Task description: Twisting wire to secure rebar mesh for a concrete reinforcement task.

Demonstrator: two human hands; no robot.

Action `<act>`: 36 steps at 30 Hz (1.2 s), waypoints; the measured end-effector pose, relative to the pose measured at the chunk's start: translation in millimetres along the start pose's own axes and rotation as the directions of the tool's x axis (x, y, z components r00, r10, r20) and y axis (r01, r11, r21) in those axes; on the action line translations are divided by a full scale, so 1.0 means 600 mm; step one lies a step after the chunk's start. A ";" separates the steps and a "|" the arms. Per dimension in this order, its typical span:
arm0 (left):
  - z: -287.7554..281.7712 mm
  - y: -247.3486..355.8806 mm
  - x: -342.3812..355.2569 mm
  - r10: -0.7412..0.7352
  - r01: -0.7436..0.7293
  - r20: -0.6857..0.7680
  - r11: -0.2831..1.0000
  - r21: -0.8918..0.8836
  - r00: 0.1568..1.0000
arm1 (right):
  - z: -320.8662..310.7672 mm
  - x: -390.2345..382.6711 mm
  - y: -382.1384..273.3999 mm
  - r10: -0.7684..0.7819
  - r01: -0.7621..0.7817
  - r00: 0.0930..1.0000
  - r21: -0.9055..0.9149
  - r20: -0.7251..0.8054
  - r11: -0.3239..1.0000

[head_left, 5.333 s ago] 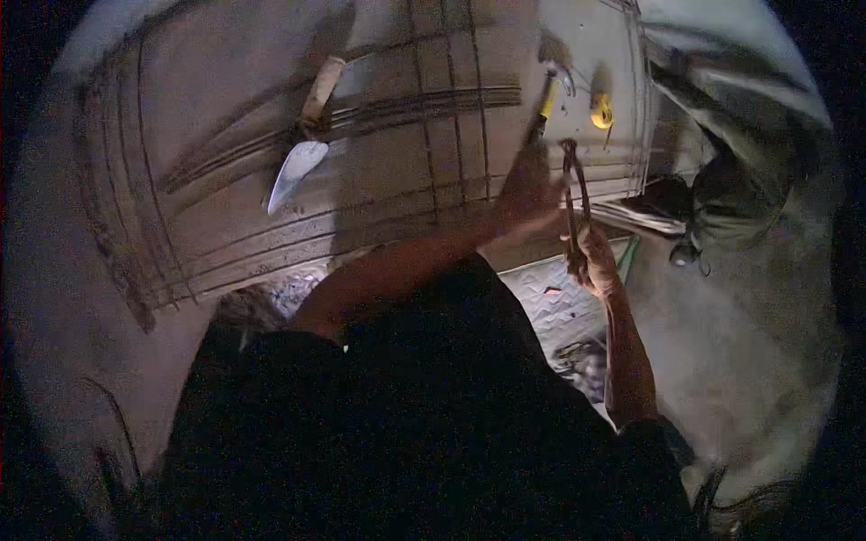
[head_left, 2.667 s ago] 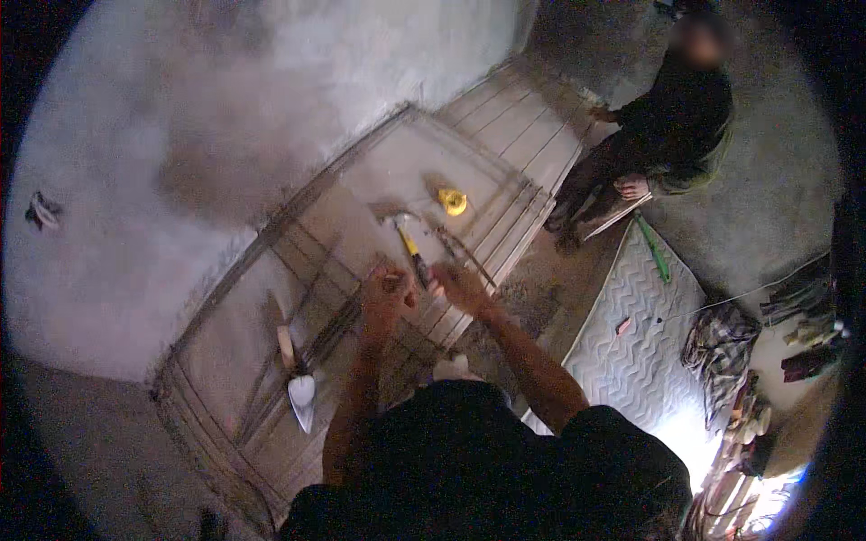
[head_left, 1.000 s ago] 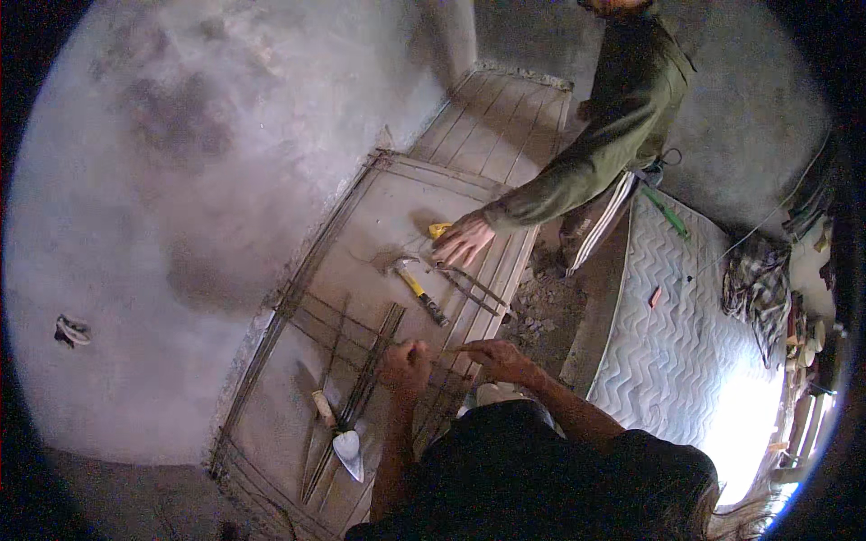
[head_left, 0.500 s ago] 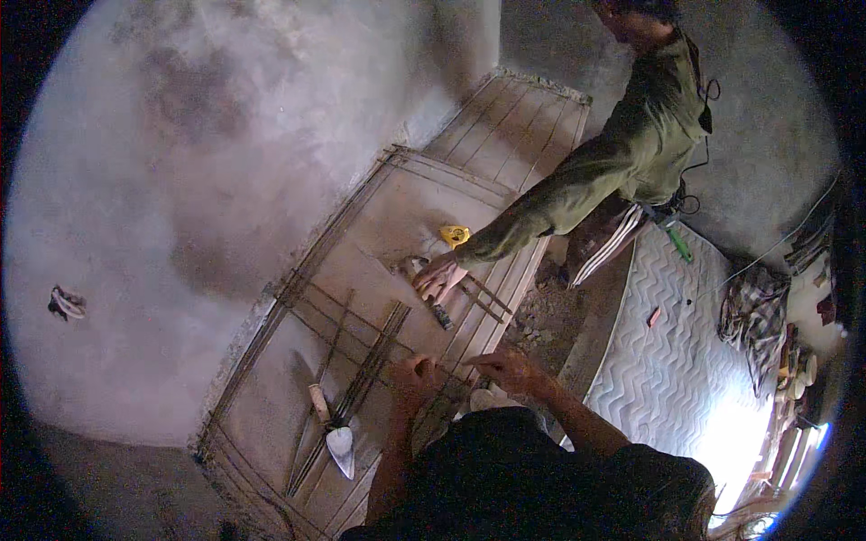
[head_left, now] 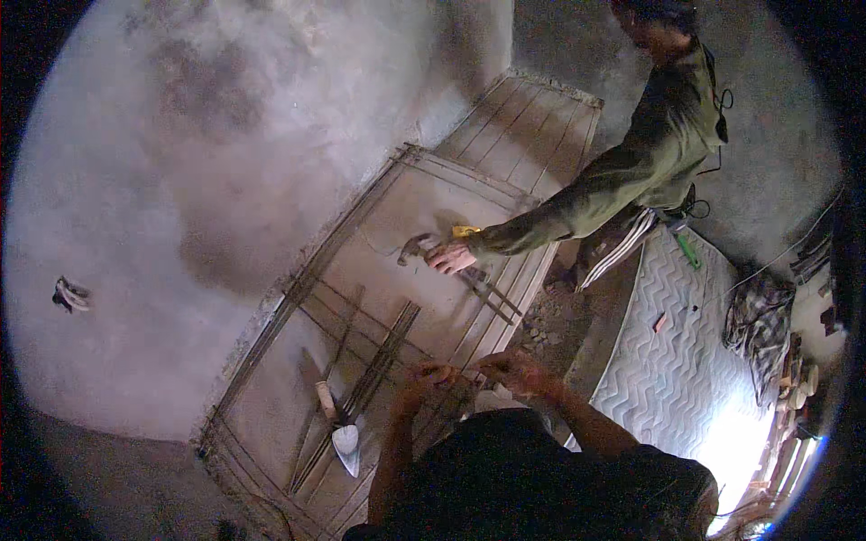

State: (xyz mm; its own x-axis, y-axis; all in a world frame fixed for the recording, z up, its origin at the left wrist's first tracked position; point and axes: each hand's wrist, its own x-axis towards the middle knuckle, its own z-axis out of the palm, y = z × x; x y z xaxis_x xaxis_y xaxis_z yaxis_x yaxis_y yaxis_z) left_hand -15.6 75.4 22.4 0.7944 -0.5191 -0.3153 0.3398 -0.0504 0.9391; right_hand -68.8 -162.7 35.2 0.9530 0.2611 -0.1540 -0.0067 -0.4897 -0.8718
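My left hand (head_left: 426, 377) and my right hand (head_left: 510, 370) are close together over the near edge of the slab with metal rods (head_left: 388, 270). Their fingers are bent and drawn together. Anything thin between the fingertips is too small and dark to make out. Left of my left hand, a bundle of thin rods (head_left: 383, 361) lies across other rods. A pointed trowel (head_left: 346, 446) with a wooden handle rests beside the bundle. Farther off, a co-worker's hand (head_left: 451, 257) is at a grey tool with a curved head (head_left: 415, 247), next to a small yellow thing (head_left: 466, 231).
The co-worker (head_left: 622, 180) in a green shirt leans over the slab's far right. Rubble (head_left: 546, 320) lies along its right side. A pale quilted mattress (head_left: 622, 361) stands beyond, with a green-handled tool (head_left: 688, 248) at its top. A plastered wall (head_left: 135, 252) rises on the left.
My fingers have come closer together and the right forefinger, stretched out before, is now bent in. The co-worker's hand has moved up and slightly right, lifting off the dark piece near it.
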 end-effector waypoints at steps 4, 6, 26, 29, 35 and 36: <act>-0.030 -0.007 -0.006 0.021 -0.044 0.139 0.986 0.161 0.990 | 0.005 0.021 0.055 -0.315 0.315 0.937 0.023 0.150 0.949; -0.037 -0.031 0.006 -0.036 0.015 0.156 0.991 0.135 0.987 | 0.005 0.024 0.053 -0.594 0.602 0.798 -0.154 0.096 0.784; -0.020 -0.062 0.018 0.104 -0.002 -0.231 0.915 0.404 0.967 | -0.026 0.022 0.043 0.268 -0.269 0.958 0.001 -0.102 0.963; -0.014 -0.020 0.005 -0.015 0.153 -0.270 0.854 0.498 0.963 | -0.028 0.014 0.080 0.027 -0.026 0.952 0.009 -0.306 1.000; -0.037 -0.104 0.000 0.220 0.219 -0.428 0.610 0.761 0.876 | 0.003 0.021 0.123 -0.006 -0.027 0.967 -0.126 -0.254 0.992; -0.033 -0.114 -0.003 0.156 0.211 -0.411 0.667 0.715 0.898 | 0.008 0.018 0.123 -0.004 -0.028 0.969 -0.126 -0.247 0.992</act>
State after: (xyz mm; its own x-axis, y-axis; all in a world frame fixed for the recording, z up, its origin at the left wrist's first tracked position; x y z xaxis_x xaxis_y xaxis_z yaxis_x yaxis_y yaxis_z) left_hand -30.7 96.7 -43.9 0.9735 -0.1237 -0.1926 0.0343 -0.7532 0.6569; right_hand -60.5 -191.6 -33.0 0.9983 0.0491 -0.0310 0.0044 -0.5975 -0.8019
